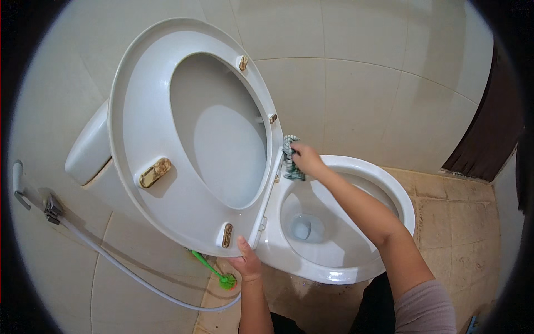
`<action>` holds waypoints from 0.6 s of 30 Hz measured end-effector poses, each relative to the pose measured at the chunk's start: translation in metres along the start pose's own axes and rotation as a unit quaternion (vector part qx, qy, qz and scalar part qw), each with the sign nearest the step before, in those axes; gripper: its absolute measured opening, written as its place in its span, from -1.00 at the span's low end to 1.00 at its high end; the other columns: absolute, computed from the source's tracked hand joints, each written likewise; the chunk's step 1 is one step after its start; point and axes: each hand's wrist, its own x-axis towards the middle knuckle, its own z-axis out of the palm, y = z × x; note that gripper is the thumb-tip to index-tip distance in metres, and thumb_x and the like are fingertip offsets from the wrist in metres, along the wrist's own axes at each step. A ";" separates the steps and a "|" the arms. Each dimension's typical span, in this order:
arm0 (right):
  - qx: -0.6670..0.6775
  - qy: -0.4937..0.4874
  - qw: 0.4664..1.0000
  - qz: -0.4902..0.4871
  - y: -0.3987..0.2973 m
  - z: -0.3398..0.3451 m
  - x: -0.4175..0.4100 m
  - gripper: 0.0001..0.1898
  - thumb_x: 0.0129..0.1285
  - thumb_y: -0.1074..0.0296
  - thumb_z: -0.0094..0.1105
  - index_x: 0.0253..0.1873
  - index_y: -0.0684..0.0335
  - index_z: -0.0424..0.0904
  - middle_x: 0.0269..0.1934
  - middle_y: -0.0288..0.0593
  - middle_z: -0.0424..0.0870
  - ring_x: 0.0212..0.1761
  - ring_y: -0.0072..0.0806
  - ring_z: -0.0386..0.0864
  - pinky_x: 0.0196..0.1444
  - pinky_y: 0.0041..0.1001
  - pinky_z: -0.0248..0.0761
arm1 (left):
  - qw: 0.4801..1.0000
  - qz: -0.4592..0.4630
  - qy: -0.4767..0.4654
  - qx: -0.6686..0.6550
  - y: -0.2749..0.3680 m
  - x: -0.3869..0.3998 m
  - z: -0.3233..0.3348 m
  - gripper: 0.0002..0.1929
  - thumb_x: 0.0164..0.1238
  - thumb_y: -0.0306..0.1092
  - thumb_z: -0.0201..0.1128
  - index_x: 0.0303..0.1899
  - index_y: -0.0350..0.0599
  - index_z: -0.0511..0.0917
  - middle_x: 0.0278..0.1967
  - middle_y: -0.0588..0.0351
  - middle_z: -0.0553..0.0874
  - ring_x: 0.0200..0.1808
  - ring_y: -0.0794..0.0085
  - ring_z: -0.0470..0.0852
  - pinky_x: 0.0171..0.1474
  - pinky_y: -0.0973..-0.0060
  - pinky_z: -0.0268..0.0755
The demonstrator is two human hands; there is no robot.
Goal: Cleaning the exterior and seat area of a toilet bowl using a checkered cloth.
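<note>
A white toilet bowl stands before me with its seat and lid raised together. My left hand grips the lower near edge of the raised seat, its thumb on the underside. In my right hand is a bunched green-and-white checked cloth, at the far end of the hinge line on the bowl's back rim. Brown-stained bumpers stick out from the seat's underside. A white hinge shows near my left hand. A little water lies in the bowl.
Behind the seat is the white cistern. A white hose curves from a wall valve down towards the floor. The green toilet brush is left of my left forearm. Beige wall tiles and a dark door bound the space.
</note>
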 end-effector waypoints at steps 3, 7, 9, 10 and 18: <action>0.028 0.122 0.989 -0.075 -0.013 -0.012 -0.005 -0.65 0.14 0.55 -0.04 0.04 0.28 0.57 -0.01 0.11 0.59 0.02 0.01 0.53 0.10 -0.20 0.38 | 1.000 0.002 0.003 0.017 -0.001 0.001 0.001 -0.26 0.39 -0.31 0.09 0.33 -0.40 -0.24 0.29 -0.29 0.14 0.29 0.10 0.25 0.35 0.23 0.07; -0.103 0.084 0.981 -0.142 -0.006 0.021 -0.039 -0.68 0.05 0.62 0.00 -0.06 0.30 0.54 -0.04 0.12 0.57 0.04 0.04 0.48 0.09 -0.22 0.37 | 0.999 0.007 0.030 0.023 -0.002 0.000 0.006 -0.26 0.38 -0.32 0.10 0.33 -0.41 -0.24 0.28 -0.28 0.14 0.29 0.11 0.23 0.35 0.23 0.08; -0.068 0.081 0.983 -0.153 -0.001 0.015 -0.055 -0.70 0.01 0.64 0.03 -0.10 0.28 0.51 -0.03 0.08 0.56 0.04 0.04 0.47 0.11 -0.21 0.35 | 0.998 0.030 0.035 0.038 -0.003 0.000 0.007 -0.25 0.38 -0.33 0.10 0.34 -0.38 -0.26 0.28 -0.28 0.12 0.30 0.11 0.22 0.35 0.23 0.07; -0.057 0.039 0.970 -0.234 0.006 0.006 -0.060 -0.68 0.02 0.62 0.01 -0.07 0.26 0.51 -0.01 0.06 0.56 0.04 0.03 0.47 0.11 -0.20 0.35 | 0.998 0.029 0.036 0.038 -0.006 0.000 0.004 -0.25 0.38 -0.33 0.10 0.34 -0.38 -0.26 0.28 -0.28 0.12 0.30 0.11 0.22 0.35 0.23 0.07; -0.247 -0.016 0.967 0.057 0.014 -0.029 -0.033 -0.58 0.18 0.47 -0.06 0.17 0.11 0.48 0.19 -0.09 0.47 0.21 -0.10 0.40 0.26 -0.20 0.23 | 0.997 0.040 0.035 0.049 0.001 0.001 0.004 -0.25 0.39 -0.35 0.08 0.36 -0.36 -0.28 0.30 -0.31 0.10 0.32 0.07 0.20 0.37 0.22 0.03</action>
